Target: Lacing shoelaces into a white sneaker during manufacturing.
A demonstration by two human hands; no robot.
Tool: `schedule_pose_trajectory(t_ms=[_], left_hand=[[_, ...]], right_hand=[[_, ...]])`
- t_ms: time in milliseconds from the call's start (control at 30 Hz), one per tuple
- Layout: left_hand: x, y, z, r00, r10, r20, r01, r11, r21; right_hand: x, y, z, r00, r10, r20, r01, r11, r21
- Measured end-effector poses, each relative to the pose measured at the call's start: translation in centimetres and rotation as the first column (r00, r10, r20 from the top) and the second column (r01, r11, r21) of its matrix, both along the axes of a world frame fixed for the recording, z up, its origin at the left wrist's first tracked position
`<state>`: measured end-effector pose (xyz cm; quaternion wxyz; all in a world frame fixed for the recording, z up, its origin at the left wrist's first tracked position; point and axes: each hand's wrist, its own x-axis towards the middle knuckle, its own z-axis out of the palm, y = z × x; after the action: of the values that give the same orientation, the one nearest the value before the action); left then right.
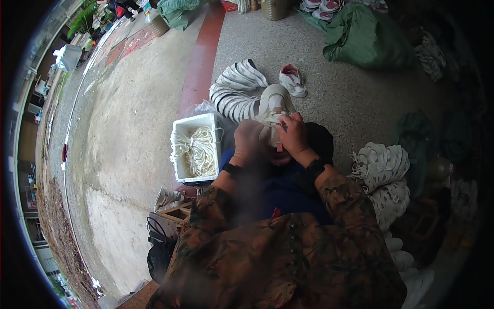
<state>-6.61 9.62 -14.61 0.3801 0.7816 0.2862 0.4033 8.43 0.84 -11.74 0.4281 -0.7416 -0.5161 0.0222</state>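
A pale beige-white sneaker (276, 99) is in front of my body, its toe pointing away from me. My left hand (249, 138) is closed around the sneaker's left side; haze blurs it and its fingertips are partly hidden. On the right side of the opening, my right hand (295, 135) has its fingers pinched together at the lacing area. What lies between those fingers is too small to make out. A small pinkish tab (280, 148) shows at the heel end. To the left stands a white foam box (177, 154) with a tangle of white shoelaces (200, 152) in it.
Beyond the sneaker, a curved row of nested white shoes (231, 87) lies on the floor, with a white shoe with pink lining (292, 81) beside it. Stacked patterned white shoes (383, 165) stand at my right. A green sack (365, 38) sits far right. A wooden crate (175, 212) is at my left.
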Motion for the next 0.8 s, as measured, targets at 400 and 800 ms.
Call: schedule_pose_trajectory(t_ms=[400,800], left_hand=[[2.3,-0.7,4.8,0.954,-0.167,0.248,0.296,0.646,-0.704],[-26.0,12.5,-1.2,0.201,0.933,0.299,-0.144,0.33,-0.933]], right_hand=[[0.6,0.2,1.0,0.497,0.147,-0.855,0.044,0.98,0.194],[24.4,-24.9,-4.0,0.43,-0.246,-0.869,0.622,0.778,0.087]])
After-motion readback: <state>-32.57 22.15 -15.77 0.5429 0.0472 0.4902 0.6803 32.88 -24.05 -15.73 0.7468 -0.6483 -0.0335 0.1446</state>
